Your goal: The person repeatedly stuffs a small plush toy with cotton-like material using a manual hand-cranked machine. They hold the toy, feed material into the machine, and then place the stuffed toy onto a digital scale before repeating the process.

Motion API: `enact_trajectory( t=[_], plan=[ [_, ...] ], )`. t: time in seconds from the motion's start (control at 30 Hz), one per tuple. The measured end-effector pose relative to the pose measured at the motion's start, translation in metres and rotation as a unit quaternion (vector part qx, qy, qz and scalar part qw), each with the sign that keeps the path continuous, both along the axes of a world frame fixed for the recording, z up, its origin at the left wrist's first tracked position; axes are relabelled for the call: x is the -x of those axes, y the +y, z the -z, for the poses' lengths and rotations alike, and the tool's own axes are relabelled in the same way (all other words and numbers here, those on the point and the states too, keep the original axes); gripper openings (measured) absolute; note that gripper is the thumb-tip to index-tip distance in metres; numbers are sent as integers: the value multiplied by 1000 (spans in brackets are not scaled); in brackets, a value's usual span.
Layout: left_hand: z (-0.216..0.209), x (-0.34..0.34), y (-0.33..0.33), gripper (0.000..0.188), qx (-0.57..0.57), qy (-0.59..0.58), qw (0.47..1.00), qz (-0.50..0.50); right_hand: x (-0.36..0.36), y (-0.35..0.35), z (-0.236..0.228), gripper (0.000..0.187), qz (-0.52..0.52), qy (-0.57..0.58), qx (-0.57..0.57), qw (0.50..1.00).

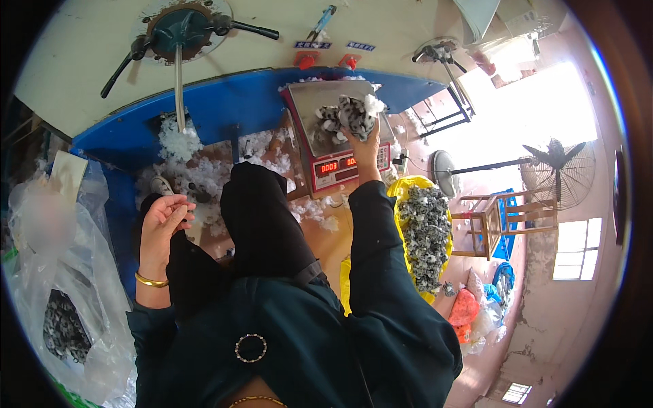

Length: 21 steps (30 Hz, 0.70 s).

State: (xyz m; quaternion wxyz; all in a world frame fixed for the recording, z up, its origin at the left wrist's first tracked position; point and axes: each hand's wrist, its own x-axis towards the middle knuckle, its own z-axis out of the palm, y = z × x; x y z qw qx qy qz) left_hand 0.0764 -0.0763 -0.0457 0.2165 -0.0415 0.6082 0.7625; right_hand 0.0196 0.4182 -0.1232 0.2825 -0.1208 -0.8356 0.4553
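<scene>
Head view shows the right hand with its fingers wrapped around a mottled grey-and-white plush bundle over the scale. The left hand curls loosely; whether it pinches anything, I cannot tell.

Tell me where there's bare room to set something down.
Bare: the blue surface between spout and scale; the scale's pan left of the grey fluff. Crowded: around the right hand, and under the spout, where white fluff lies.
</scene>
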Motion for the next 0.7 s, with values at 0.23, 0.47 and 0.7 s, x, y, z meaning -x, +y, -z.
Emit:
enact_trajectory(
  t=[0.23, 0.47, 0.7],
  plan=[
    [15, -9, -6, 24, 20, -42, 999, -2, -101, -13, 42, 110, 91, -44, 44, 994],
    [18, -13, -2, 24, 29, -50, 998, -11, -55, 4, 30, 104, 107, -10, -91, 990],
    [11, -27, 18, 26, 1, -37, 999, 16, 54, -38, 17, 66, 13, 75, 50, 996]
  ],
)
